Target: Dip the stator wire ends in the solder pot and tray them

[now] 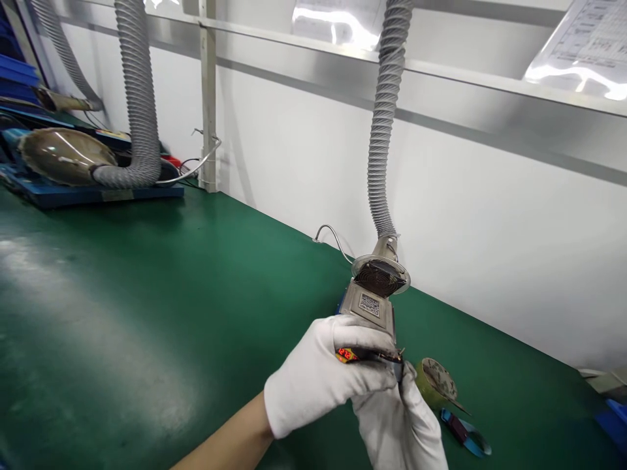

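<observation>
My left hand (318,382), in a white glove, is closed over a dark part with a red lit number display (349,354). My right hand (399,427), also gloved, sits just below and to the right with its fingers pressed around a small dark piece (396,369) that meets that part. What the piece is cannot be made out. Both hands are held above the green bench mat (161,313), just in front of a grey metal fume extractor box with a round fan grille (378,281).
A ribbed grey hose (386,117) rises from the extractor box. A yellowish tape roll (435,385) and a blue strap (465,434) lie right of my hands. At far left, a second hose (140,98) ends in a clear hood (63,153) on blue trays. A white wall panel (490,228) backs the bench.
</observation>
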`<state>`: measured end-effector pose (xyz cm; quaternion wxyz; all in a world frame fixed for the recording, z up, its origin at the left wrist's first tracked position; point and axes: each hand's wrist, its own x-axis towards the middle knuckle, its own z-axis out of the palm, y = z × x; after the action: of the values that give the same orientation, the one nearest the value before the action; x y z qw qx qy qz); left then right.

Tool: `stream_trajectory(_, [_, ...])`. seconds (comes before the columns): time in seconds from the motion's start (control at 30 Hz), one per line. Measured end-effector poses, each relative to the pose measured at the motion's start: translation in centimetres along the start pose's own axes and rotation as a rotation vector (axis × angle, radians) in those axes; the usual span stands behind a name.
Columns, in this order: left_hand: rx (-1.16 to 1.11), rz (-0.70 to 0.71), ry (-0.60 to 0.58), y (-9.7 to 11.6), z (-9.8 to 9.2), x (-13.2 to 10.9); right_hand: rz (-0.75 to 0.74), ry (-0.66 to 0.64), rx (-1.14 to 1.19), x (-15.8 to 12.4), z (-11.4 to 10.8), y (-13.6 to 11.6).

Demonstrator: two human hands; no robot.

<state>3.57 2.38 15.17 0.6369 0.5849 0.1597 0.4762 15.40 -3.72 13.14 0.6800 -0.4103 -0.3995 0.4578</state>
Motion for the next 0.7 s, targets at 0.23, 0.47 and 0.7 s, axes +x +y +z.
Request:
stream_trajectory(0.23, [-0.158, -0.053, 0.014, 0.2, 0.1, -0.1, -0.129, 0.016, -0.125, 0.0, 0.0, 0.6])
stream_trajectory(0.47, [0.069, 0.285, 0.119, 0.3, -0.3, 0.1, -0.175, 0.023, -0.195, 0.2, -0.8, 2.1])
stream_trajectory(0.7, [-0.235, 0.103, 0.348, 0.0, -1.3, -0.3, -0.077, -0.002, -0.061, 1.0, -1.1, 2.9])
